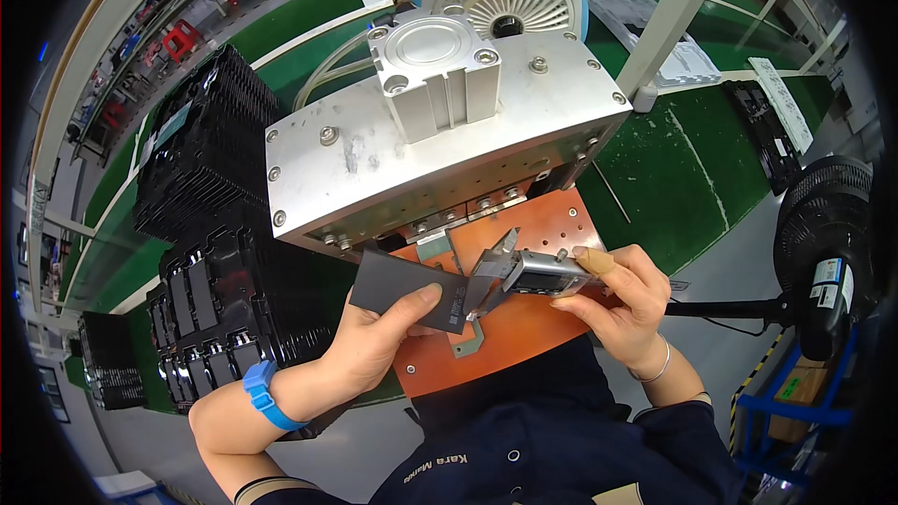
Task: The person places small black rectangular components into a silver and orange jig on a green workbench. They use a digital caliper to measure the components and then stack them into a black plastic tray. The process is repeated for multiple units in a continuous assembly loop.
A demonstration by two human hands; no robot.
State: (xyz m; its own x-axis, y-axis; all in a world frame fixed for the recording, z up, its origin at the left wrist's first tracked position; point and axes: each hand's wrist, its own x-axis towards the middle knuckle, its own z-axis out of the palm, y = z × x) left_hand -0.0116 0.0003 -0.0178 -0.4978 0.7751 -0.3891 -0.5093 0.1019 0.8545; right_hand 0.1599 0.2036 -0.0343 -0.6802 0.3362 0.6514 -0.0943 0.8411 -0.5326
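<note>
My left hand [379, 332] is closed on a flat dark grey rectangular battery cell [398, 288], thumb across its top face. In my right hand [622, 304] is a digital caliper [544, 276], pinched between thumb and fingers at its display end. The caliper's metal jaws reach to the right edge of the grey piece; whether they grip it I cannot tell. Both things are above an orange base plate [524, 341] in front of a silver press fixture [346, 145]. A small green part [468, 341] lies on the plate, partly covered by my left hand's piece.
Stacked black trays [210, 159] stand at the left, with another black tray stack [220, 309] nearer. A white fan [510, 0] is behind the fixture, and a black fan [823, 252] stands at the right. A green mat [683, 164] covers the bench.
</note>
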